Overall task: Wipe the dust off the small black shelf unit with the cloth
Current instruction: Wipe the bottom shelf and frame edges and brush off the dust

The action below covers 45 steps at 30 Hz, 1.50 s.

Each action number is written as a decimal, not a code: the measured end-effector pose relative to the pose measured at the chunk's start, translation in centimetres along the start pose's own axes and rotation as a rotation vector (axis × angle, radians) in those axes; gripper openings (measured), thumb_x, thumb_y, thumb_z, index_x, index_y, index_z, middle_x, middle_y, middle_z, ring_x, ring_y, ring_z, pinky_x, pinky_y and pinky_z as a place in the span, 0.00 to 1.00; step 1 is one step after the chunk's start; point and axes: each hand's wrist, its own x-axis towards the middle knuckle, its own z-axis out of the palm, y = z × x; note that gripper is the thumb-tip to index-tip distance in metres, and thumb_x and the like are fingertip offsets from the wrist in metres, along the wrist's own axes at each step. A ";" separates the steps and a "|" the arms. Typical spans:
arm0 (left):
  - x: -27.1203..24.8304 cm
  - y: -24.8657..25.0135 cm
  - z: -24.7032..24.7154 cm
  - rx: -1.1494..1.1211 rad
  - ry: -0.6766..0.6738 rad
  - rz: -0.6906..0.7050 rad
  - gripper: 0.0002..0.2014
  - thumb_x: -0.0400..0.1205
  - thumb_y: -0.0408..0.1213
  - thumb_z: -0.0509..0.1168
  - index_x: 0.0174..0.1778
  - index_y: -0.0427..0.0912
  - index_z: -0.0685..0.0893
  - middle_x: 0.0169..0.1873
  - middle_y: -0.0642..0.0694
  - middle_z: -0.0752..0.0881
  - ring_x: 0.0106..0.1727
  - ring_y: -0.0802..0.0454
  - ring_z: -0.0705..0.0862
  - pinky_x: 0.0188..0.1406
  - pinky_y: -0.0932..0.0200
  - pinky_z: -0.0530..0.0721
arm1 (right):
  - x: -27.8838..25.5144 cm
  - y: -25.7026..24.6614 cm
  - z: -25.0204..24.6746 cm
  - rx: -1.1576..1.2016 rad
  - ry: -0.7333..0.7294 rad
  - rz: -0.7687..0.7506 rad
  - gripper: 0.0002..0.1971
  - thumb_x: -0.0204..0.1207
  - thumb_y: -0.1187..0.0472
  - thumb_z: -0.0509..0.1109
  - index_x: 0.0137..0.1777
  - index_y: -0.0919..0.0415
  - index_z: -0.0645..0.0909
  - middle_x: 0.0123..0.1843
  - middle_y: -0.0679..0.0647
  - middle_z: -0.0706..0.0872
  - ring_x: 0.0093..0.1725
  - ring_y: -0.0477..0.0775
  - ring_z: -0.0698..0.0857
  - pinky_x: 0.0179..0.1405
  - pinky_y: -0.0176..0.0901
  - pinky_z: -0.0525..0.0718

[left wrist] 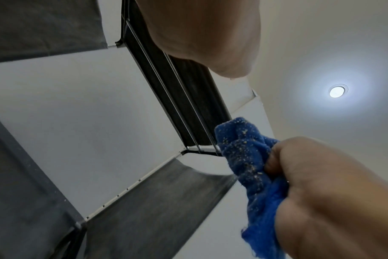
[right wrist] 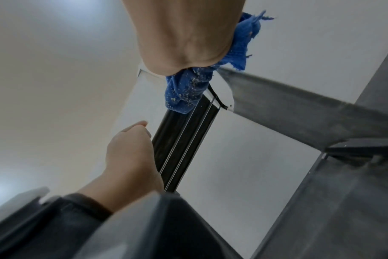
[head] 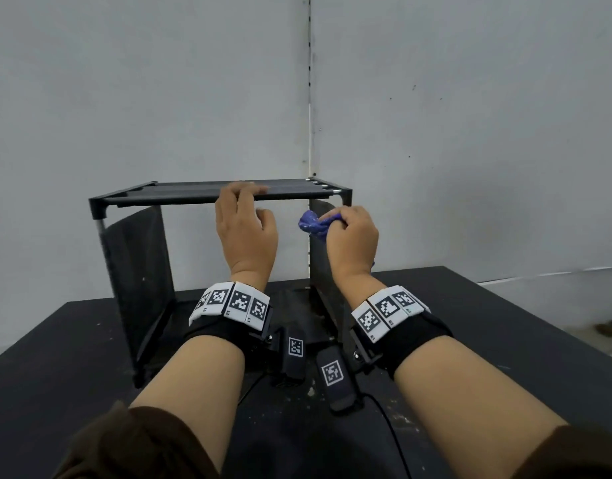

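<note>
The small black shelf unit [head: 132,264] stands on a black table, its top shelf [head: 297,191] level with my hands. My left hand [head: 249,202] holds the top shelf's front edge near the middle, fingers laid over it and thumb in front. My right hand [head: 335,223] grips a bunched blue cloth [head: 313,224] just below the top shelf's right front corner. The left wrist view shows the cloth [left wrist: 244,154], speckled with pale dust, against the bars of the shelf's underside [left wrist: 184,105]. In the right wrist view the cloth [right wrist: 184,91] touches the front bar [right wrist: 179,140], which the left hand [right wrist: 128,152] holds.
The black table [head: 73,357] carries pale dust specks and a black cable [head: 391,420] near me. White walls meet in a corner seam [head: 309,98] right behind the shelf. A ceiling lamp [left wrist: 337,91] shines overhead. Dark fabric side panels [head: 138,257] close the unit's left and right.
</note>
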 end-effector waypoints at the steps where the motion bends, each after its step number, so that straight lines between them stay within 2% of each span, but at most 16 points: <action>1: -0.3 0.4 0.4 -0.002 -0.011 -0.009 0.16 0.74 0.27 0.58 0.54 0.44 0.84 0.56 0.45 0.79 0.59 0.49 0.77 0.61 0.67 0.71 | 0.3 0.2 -0.6 0.003 0.020 0.007 0.15 0.72 0.73 0.61 0.35 0.61 0.87 0.47 0.53 0.84 0.39 0.45 0.79 0.35 0.18 0.76; 3: -1.1 0.9 1.3 -0.009 -0.045 -0.025 0.15 0.75 0.27 0.59 0.53 0.44 0.84 0.54 0.45 0.80 0.56 0.49 0.77 0.57 0.64 0.74 | 0.7 0.9 -1.4 0.011 0.031 0.027 0.14 0.73 0.72 0.61 0.37 0.62 0.88 0.50 0.52 0.81 0.40 0.44 0.79 0.34 0.18 0.76; 6: -2.1 1.3 2.3 -0.042 -0.111 -0.039 0.14 0.75 0.28 0.59 0.52 0.44 0.84 0.52 0.46 0.80 0.54 0.49 0.78 0.55 0.59 0.78 | 1.0 1.9 -2.1 -0.004 0.018 0.075 0.14 0.74 0.69 0.61 0.42 0.60 0.89 0.54 0.54 0.81 0.44 0.49 0.82 0.39 0.29 0.79; 8: -3.0 1.1 2.9 -0.069 -0.183 -0.056 0.12 0.75 0.28 0.60 0.50 0.44 0.84 0.50 0.47 0.81 0.53 0.49 0.80 0.55 0.58 0.80 | 1.0 2.4 -2.3 -0.022 -0.012 0.097 0.14 0.75 0.68 0.60 0.42 0.59 0.90 0.54 0.55 0.82 0.44 0.49 0.82 0.38 0.29 0.78; 10: -4.1 0.5 3.6 -0.082 -0.302 -0.115 0.11 0.76 0.29 0.62 0.49 0.44 0.85 0.49 0.47 0.81 0.52 0.49 0.81 0.55 0.58 0.81 | 0.8 2.9 -2.5 -0.038 -0.066 0.128 0.15 0.76 0.67 0.59 0.42 0.57 0.89 0.53 0.55 0.84 0.44 0.49 0.82 0.38 0.30 0.80; 13: -6.2 -0.9 4.2 -0.033 -0.553 -0.280 0.11 0.77 0.30 0.62 0.48 0.45 0.88 0.48 0.46 0.84 0.49 0.48 0.83 0.53 0.61 0.78 | 0.3 3.5 -2.5 -0.013 -0.131 0.217 0.17 0.75 0.66 0.58 0.40 0.53 0.89 0.46 0.51 0.88 0.44 0.51 0.86 0.44 0.47 0.89; 15: -7.7 -2.0 4.3 0.024 -0.708 -0.356 0.11 0.76 0.30 0.63 0.46 0.45 0.90 0.48 0.44 0.88 0.51 0.47 0.86 0.55 0.61 0.80 | -0.1 3.7 -2.4 -0.002 -0.160 0.265 0.17 0.74 0.67 0.58 0.41 0.54 0.89 0.38 0.46 0.87 0.40 0.49 0.87 0.40 0.45 0.89; 17: -9.2 -3.2 4.2 0.089 -0.853 -0.426 0.11 0.76 0.31 0.64 0.47 0.45 0.91 0.49 0.44 0.91 0.55 0.45 0.87 0.60 0.58 0.82 | -0.4 3.9 -2.4 -0.014 -0.175 0.267 0.17 0.75 0.67 0.58 0.42 0.55 0.89 0.35 0.45 0.86 0.37 0.46 0.85 0.35 0.39 0.85; 20: -11.2 -4.9 3.8 0.263 -1.064 -0.473 0.10 0.74 0.37 0.69 0.49 0.43 0.91 0.51 0.42 0.91 0.57 0.45 0.88 0.61 0.56 0.83 | -0.7 4.3 -2.4 -0.035 -0.166 0.248 0.17 0.75 0.67 0.57 0.42 0.57 0.90 0.41 0.50 0.88 0.41 0.50 0.85 0.39 0.42 0.85; 22: -12.2 -5.7 3.6 0.337 -1.161 -0.483 0.11 0.73 0.41 0.72 0.49 0.43 0.91 0.51 0.43 0.91 0.55 0.46 0.88 0.59 0.57 0.84 | -0.9 4.8 -2.3 -0.043 -0.192 0.256 0.18 0.75 0.68 0.57 0.41 0.57 0.90 0.40 0.49 0.86 0.37 0.47 0.83 0.37 0.39 0.84; 24: -12.9 -6.2 3.4 0.330 -1.255 -0.504 0.09 0.72 0.40 0.74 0.48 0.46 0.92 0.51 0.46 0.91 0.55 0.50 0.88 0.61 0.60 0.83 | -1.0 5.2 -2.2 -0.052 -0.222 0.250 0.19 0.75 0.68 0.57 0.40 0.57 0.91 0.42 0.51 0.88 0.37 0.46 0.83 0.35 0.37 0.83; 25: -13.1 -6.4 3.3 0.334 -1.291 -0.509 0.10 0.72 0.39 0.75 0.49 0.47 0.92 0.51 0.47 0.91 0.56 0.51 0.87 0.62 0.61 0.82 | -1.0 5.5 -2.0 -0.049 -0.230 0.245 0.19 0.75 0.68 0.57 0.40 0.57 0.91 0.44 0.53 0.89 0.39 0.48 0.84 0.37 0.40 0.86; 28: -13.2 -7.1 3.2 0.371 -1.306 -0.505 0.13 0.72 0.39 0.76 0.53 0.49 0.91 0.55 0.49 0.90 0.59 0.51 0.86 0.66 0.59 0.80 | -1.0 5.9 -1.1 -0.031 -0.244 0.246 0.20 0.76 0.68 0.56 0.39 0.56 0.91 0.50 0.57 0.89 0.45 0.54 0.87 0.43 0.48 0.89; 34: -12.3 -9.3 2.7 0.479 -1.337 -0.516 0.13 0.75 0.40 0.73 0.56 0.51 0.89 0.61 0.49 0.87 0.64 0.49 0.83 0.70 0.57 0.78 | -1.2 5.4 1.2 0.019 -0.318 0.248 0.20 0.78 0.69 0.56 0.43 0.60 0.91 0.50 0.58 0.89 0.41 0.53 0.87 0.35 0.42 0.89; 38: -11.3 -11.3 2.2 0.542 -1.366 -0.524 0.14 0.78 0.42 0.70 0.61 0.53 0.87 0.66 0.50 0.84 0.69 0.47 0.80 0.72 0.55 0.77 | -1.5 5.0 3.8 0.042 -0.332 0.248 0.19 0.79 0.68 0.56 0.45 0.61 0.91 0.49 0.58 0.90 0.46 0.57 0.88 0.44 0.52 0.91; 45: -10.0 -15.3 1.2 0.601 -1.305 -0.600 0.13 0.78 0.41 0.71 0.58 0.55 0.88 0.64 0.48 0.85 0.66 0.46 0.82 0.67 0.56 0.79 | -2.1 4.4 8.4 0.072 -0.372 0.224 0.19 0.81 0.68 0.55 0.50 0.63 0.91 0.51 0.60 0.90 0.47 0.56 0.88 0.47 0.50 0.91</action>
